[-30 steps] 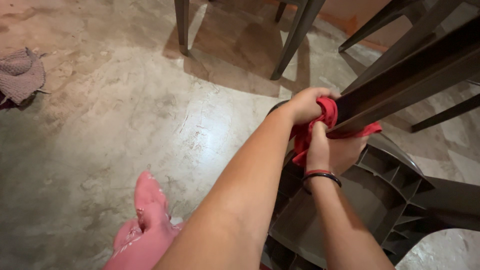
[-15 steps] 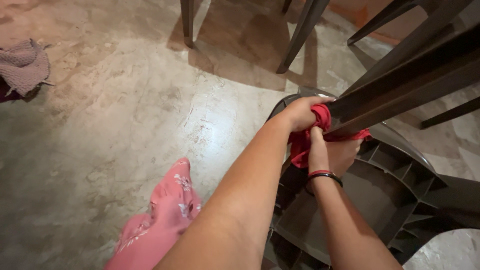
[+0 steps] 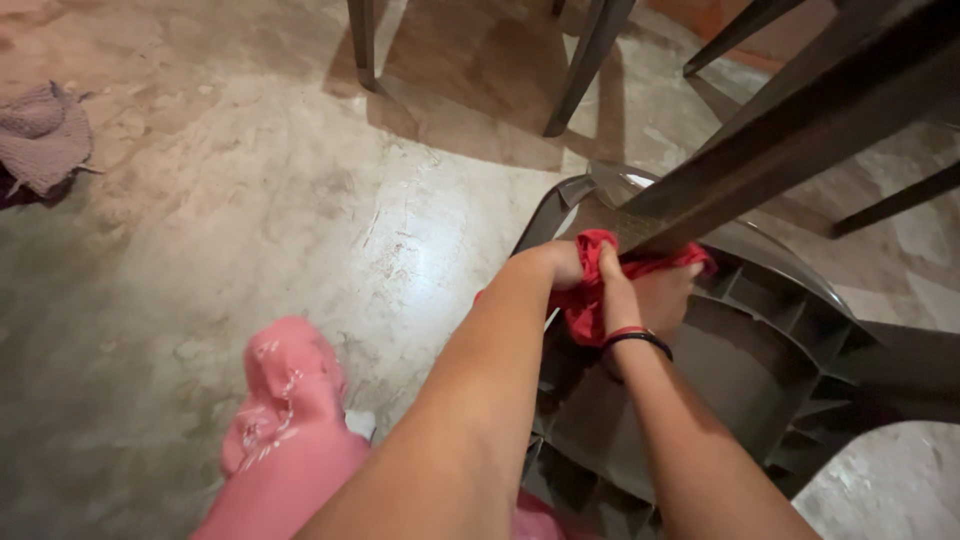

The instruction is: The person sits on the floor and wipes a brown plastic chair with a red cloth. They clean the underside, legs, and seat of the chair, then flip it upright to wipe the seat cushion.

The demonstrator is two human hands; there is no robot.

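Upturned dark grey plastic chair [image 3: 760, 370] lies w/ its ribbed underside up; the moulded compartments under the seat look bare, just shadow in them. One chair leg [image 3: 790, 125] slants up to the top right, and where it meets the seat the red cloth [image 3: 592, 290] is bunched around its base. Left hand [image 3: 545, 265] is closed on the cloth from the left side, fingers curled over the fabric; right hand [image 3: 650, 295] is pressed onto it from below/right, thumb up along the cloth, fingers wrapped under the leg. Right wrist has a red-and-black bangle [image 3: 637, 338]. Both forearms cross the lower middle of the view and hide part of the seat rim. Cloth looks crumpled, plain bright red, a fold hanging down btw the hands, another bit poking out right of the leg. Around: rough grey concrete floor [image 3: 230, 230] w/ a shiny patch, legs of other chairs [image 3: 590, 60] at top, a greyish-pink knitted rag [image 3: 40, 135] at far left, pink patterned trouser knee [image 3: 285, 400] bottom left.
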